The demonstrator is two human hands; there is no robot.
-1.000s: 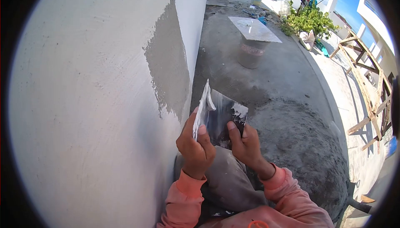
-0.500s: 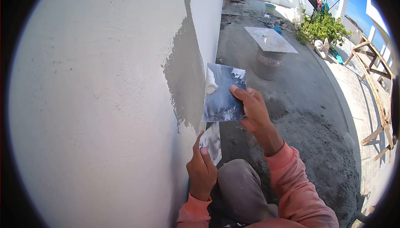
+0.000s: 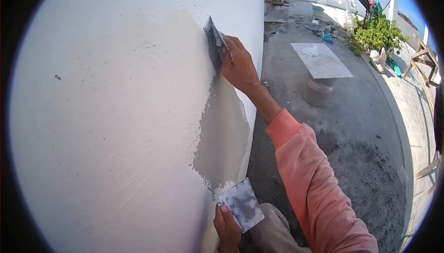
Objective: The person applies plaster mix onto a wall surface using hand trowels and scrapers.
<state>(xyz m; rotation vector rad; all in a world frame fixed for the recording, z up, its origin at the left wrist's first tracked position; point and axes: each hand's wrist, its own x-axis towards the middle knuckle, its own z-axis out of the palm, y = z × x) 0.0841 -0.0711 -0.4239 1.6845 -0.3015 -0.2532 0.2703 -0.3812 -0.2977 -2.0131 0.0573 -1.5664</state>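
Grey putty patch (image 3: pixel 224 132) on the white wall (image 3: pixel 115 114), directly below my right hand (image 3: pixel 238 63). I see that hand closed on a scraper blade (image 3: pixel 215 35), its edge pressed to the wall at the patch's top. Left hand (image 3: pixel 226 225) sits low, fingers pinching a second blade (image 3: pixel 240 204), smeared white, just above it by the patch's bottom edge.

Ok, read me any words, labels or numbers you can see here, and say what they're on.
No text can be read.
The drum has a reddish band: any marks are too blurred to read.
The wall, the right hand with its blade and the left hand with its plate: no writing.
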